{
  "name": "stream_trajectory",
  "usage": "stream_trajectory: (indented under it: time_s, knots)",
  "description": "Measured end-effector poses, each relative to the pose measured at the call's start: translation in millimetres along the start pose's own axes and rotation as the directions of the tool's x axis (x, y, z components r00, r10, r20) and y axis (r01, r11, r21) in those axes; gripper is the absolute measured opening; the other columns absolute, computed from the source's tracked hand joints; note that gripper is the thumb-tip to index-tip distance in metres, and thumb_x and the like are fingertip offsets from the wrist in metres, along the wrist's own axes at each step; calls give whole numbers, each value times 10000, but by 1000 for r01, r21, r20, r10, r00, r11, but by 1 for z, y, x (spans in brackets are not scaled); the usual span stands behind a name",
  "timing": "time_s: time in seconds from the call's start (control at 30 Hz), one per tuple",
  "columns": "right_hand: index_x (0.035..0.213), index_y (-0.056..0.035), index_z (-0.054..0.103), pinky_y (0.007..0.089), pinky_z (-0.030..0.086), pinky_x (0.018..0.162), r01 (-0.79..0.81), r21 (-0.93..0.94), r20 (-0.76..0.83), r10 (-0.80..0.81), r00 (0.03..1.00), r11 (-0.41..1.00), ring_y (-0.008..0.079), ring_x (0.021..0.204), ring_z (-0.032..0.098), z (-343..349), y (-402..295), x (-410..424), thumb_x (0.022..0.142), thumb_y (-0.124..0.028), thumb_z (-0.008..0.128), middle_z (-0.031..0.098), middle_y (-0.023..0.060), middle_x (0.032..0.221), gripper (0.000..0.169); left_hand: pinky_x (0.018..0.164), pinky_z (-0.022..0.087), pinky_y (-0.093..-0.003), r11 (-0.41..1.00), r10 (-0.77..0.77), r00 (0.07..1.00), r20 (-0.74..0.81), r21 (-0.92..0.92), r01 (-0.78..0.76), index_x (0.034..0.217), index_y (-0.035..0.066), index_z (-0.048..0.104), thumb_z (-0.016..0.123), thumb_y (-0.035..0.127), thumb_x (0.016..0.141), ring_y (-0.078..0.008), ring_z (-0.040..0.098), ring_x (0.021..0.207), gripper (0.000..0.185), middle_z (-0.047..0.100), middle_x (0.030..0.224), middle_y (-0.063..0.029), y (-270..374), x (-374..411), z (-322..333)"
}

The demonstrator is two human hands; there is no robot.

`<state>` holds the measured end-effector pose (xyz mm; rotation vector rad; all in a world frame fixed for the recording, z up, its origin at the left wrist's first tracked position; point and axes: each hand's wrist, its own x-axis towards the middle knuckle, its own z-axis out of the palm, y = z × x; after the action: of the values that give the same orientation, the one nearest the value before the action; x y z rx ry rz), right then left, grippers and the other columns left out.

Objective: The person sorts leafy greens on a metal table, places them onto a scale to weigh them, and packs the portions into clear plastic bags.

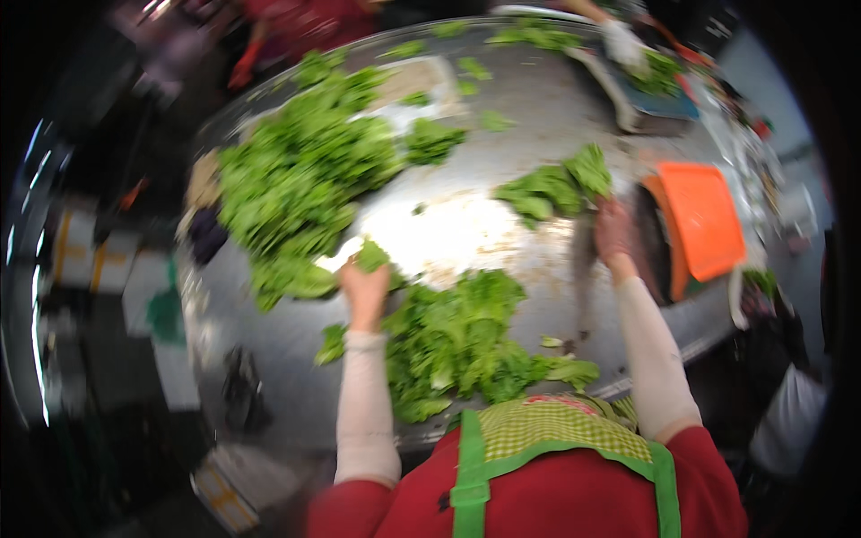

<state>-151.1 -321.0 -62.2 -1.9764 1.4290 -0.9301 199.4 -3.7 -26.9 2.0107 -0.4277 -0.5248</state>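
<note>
On a metal table (430, 181), my left hand (364, 286) is closed around a green lettuce leaf (371, 256), just right of a large heap of lettuce (296, 175). My right hand (613, 232) grips the base of a small bunch of leaves (589, 171) at the right. More leaves (541, 191) lie beside that bunch on the metal. A second heap of lettuce (454, 336) spreads between my forearms, close to my checked apron (562, 430). Motion blur softens the fingers of both hands.
An orange plastic container (703, 222) stands right of my right hand. At the far right, a co-worker's gloved hand (625, 50) touches greens on a blue-topped item (662, 107). Another person in red (309, 23) is across the table. White boxes (74, 249) stand off its left side.
</note>
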Motion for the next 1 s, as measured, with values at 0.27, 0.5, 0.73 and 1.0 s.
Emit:
stream_trajectory:
  time_s: [0.27, 0.5, 0.73, 1.0]
  knots:
    - [1068, -47, 668, 474, 477, 777, 289, -336, 161, -248, 955, 896, 412, 883, 622, 0, 18, 0, 991, -356, 516, 665, 210, 966, 352, 914, 322, -432, 447, 523, 851, 40, 838, -314, 1062, 69, 581, 709, -31, 653, -315, 479, 1128, 441, 513, 1199, -162, 24, -34, -111]
    - [1232, -24, 599, 447, 487, 856, 218, -303, 228, -152, 962, 928, 381, 993, 617, -3, 20, -4, 940, -234, 618, 640, 211, 1093, 360, 947, 381, -404, 313, 584, 714, 387, 703, -638, 1039, 96, 590, 609, -134, 652, -295, 561, 1120, 450, 598, 1259, -99, 5, -37, -165]
    - [1295, -6, 515, 357, 510, 922, 486, 8, 150, -481, 863, 874, 293, 1101, 583, 17, -115, -58, 862, -30, 677, 564, 167, 1184, 462, 983, 370, -419, 497, 525, 838, 148, 746, -443, 1273, 60, 519, 600, -119, 638, -299, 547, 1134, 665, 607, 1175, -88, -74, -64, -175]
    - [1183, -21, 518, 428, 452, 904, 665, 512, 343, -839, 421, 544, 341, 1031, 546, 172, -284, -148, 746, -147, 779, 550, 176, 1101, 525, 980, 371, -460, 635, 275, 958, 76, 735, -240, 1254, 79, 531, 759, 107, 636, -309, 582, 1081, 659, 631, 1122, -117, -52, -62, -168]
